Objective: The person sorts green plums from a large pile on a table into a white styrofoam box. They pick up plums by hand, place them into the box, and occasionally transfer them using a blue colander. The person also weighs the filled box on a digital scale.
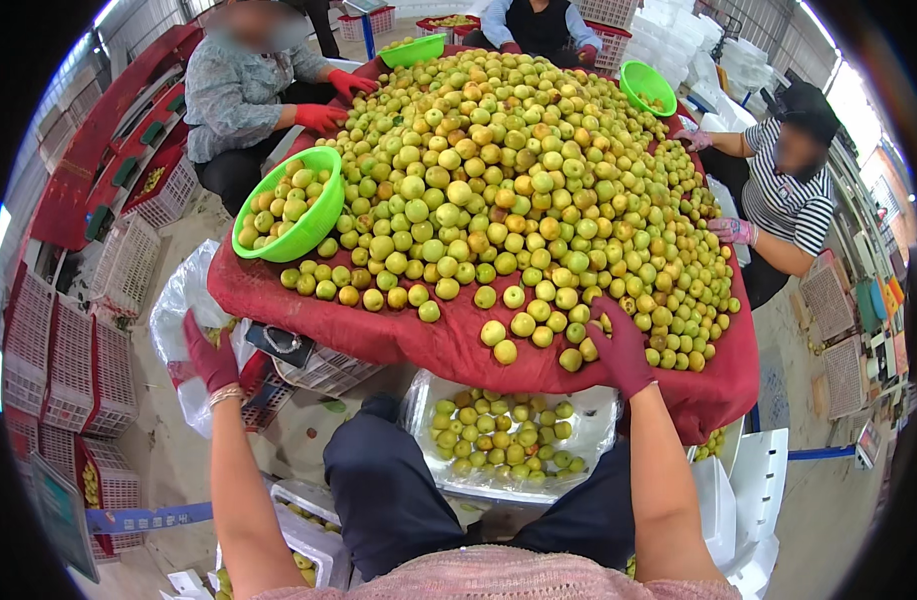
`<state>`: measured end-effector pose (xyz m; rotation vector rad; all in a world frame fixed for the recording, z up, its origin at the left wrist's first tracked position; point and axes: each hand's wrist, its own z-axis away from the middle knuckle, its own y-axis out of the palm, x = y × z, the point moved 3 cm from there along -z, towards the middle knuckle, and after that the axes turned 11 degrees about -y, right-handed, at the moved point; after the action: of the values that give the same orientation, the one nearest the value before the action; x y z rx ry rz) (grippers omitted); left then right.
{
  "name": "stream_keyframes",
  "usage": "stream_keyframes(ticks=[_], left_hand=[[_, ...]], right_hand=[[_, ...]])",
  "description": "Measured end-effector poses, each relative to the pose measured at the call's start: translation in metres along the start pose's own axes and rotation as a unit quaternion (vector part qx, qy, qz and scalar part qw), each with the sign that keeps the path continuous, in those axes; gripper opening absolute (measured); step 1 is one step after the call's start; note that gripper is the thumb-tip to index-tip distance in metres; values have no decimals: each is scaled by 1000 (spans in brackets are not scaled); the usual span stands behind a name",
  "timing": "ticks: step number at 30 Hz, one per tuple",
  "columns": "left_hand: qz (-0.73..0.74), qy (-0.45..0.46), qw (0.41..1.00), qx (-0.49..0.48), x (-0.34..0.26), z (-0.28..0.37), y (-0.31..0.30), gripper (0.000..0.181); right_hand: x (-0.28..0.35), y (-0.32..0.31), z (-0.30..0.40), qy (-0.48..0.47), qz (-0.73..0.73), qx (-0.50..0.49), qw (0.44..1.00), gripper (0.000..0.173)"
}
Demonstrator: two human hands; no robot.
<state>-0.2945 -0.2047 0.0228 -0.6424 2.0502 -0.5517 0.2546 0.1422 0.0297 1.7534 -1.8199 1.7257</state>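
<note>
A large heap of small green-yellow round fruits (503,172) covers a table draped in red cloth (316,319). My right hand (622,349), in a dark red glove, reaches to the heap's near edge, its fingers curved against fruits; whether it grips one is unclear. Out at the left, my left hand (212,356), also gloved, is over a clear plastic bag (184,300) beside the table, fingers and thumb apart. Under the table's near edge, between my knees, a white foam box lined with clear plastic (421,420) holds more of the fruits. A bright green basket (331,217) of fruits rests on the table's left corner.
Gloved co-workers sit left (237,105), right (785,180) and at the far side (537,30). Further green baskets (413,52) (629,82) stand at the far edge. Plastic crates (72,367) are stacked at left. Foam boxes (755,480) stand near my right arm. A dark phone-like item (278,343) lies under the left corner.
</note>
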Motion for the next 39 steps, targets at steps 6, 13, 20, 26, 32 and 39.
stream_keyframes(ticks=[6,13,20,26,32,39], left_hand=[[98,11,887,451,-196,100,104,44],[154,9,884,442,-263,141,211,65],[144,124,858,477,-293,180,221,73],[160,147,833,509,-287,184,209,85],[157,216,808,525,-280,214,191,90],[118,313,757,561,-293,252,145,58]], right_hand=[[-30,10,-3,8,15,-38,999,38],[-43,23,-4,23,-2,-32,999,40],[-23,38,-20,-29,-46,-33,998,41],[18,63,-24,-152,40,38,987,51],[34,73,-25,-59,52,108,991,42],[-25,24,-18,0,96,-102,990,26]])
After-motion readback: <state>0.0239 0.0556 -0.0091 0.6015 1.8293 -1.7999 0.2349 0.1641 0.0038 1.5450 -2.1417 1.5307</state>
